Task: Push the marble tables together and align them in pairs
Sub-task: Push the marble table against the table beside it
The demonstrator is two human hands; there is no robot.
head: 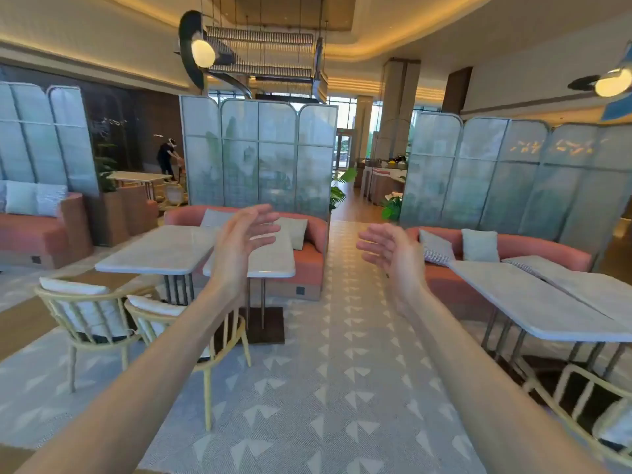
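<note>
Both arms reach forward over the patterned carpet (328, 388) — the left hand (241, 239) and right hand (388, 251) are spread wide, palms facing, gripping nothing. Beyond the wicker chairs (113, 313), the left pair of marble tables (160, 249) sits askew (front edges staggered); the right pair (533, 299) looks closer together. Best to grip a long edge low and slide it squarely.

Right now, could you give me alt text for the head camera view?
Two empty, open hands reach forward over a patterned carpet, between a left pair of marble tables and a right pair by pink sofas.
</note>
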